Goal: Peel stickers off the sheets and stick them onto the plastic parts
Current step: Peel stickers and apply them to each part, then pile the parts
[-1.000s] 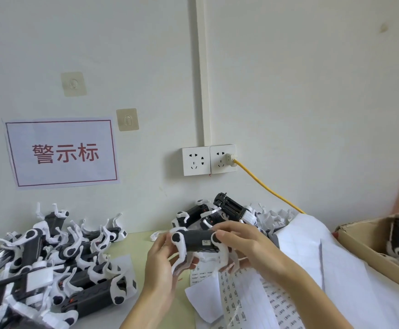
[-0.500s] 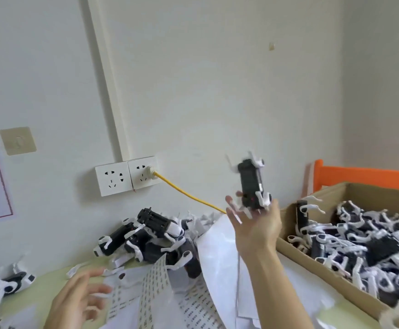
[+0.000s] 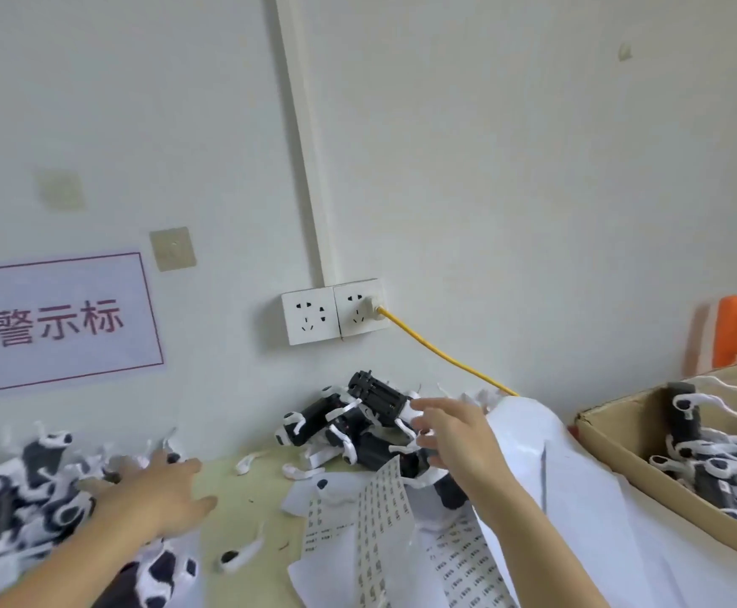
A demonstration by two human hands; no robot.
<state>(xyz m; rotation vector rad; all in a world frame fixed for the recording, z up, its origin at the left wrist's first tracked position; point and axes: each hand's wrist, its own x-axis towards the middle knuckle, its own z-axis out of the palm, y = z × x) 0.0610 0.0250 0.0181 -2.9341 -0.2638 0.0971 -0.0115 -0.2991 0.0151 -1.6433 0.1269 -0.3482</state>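
Hands spread and holding nothing: left hand (image 3: 156, 498) over the left pile of plastic parts (image 3: 29, 489), right hand (image 3: 454, 436) before the middle pile (image 3: 358, 414) (both blurred), sticker sheets (image 3: 375, 515) lying between them.

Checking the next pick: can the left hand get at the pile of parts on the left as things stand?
Probably yes. The left hand is open, fingers spread right at the edge of the pile of parts, with nothing between them.
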